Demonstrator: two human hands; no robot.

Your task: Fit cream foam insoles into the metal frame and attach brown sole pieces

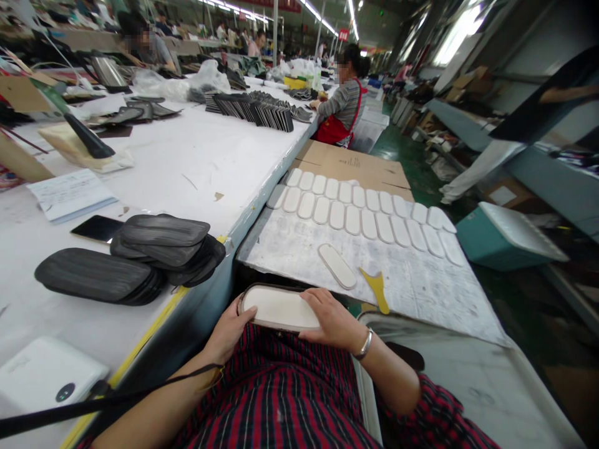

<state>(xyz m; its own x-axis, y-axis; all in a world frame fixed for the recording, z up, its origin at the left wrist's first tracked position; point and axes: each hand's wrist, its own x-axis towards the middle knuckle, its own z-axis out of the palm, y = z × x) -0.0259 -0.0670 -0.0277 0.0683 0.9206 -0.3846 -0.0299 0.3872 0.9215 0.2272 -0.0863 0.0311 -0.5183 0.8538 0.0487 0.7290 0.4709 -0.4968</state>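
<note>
Both hands grip one white oval foam pad with a dark rim [276, 307]: the left hand [229, 330] cups its end, the right hand [330, 318] presses flat on top, beside the desk [187, 168].

The oval pad [279, 307] at lower centre looks matt, smooth and foam-like, with a dark rim. Loose white pads [360, 215] at centre right lie on a stained, rough-looking sheet [421, 287] (paper or board). Dark stacked pieces [161, 240] at left show a ribbed, faintly glossy face; beyond, plain brown cardboard [350, 163].
</note>
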